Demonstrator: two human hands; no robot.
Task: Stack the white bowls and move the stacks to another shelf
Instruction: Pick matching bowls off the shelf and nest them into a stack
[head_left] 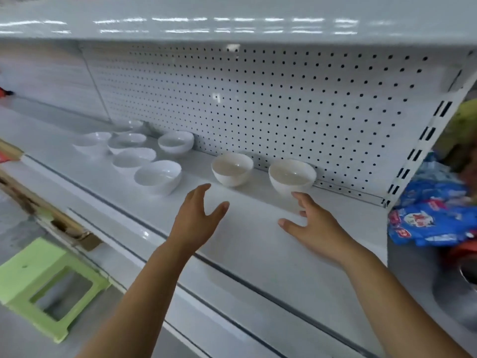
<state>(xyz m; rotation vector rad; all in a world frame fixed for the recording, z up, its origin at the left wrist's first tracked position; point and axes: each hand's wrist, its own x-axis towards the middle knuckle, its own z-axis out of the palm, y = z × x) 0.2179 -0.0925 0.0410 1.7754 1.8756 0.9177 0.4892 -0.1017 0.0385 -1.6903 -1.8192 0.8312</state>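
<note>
Several white bowls stand upright on a white shelf [258, 228] in front of a pegboard back. Two are nearest me: one bowl [232, 169] in the middle and another bowl [292, 177] to its right. A loose group of several bowls [157, 174] sits further left. My left hand [197, 218] hovers open, fingers spread, just in front of the middle bowl without touching it. My right hand [308, 223] is open with its fingertips at the base of the right bowl; whether they touch it I cannot tell.
An upper shelf [232, 24] overhangs the bowls. Blue packets [433, 218] lie on the neighbouring shelf to the right, beyond a slotted upright [423, 140]. A green plastic stool [44, 285] stands on the floor at lower left, beside a cardboard box [64, 223].
</note>
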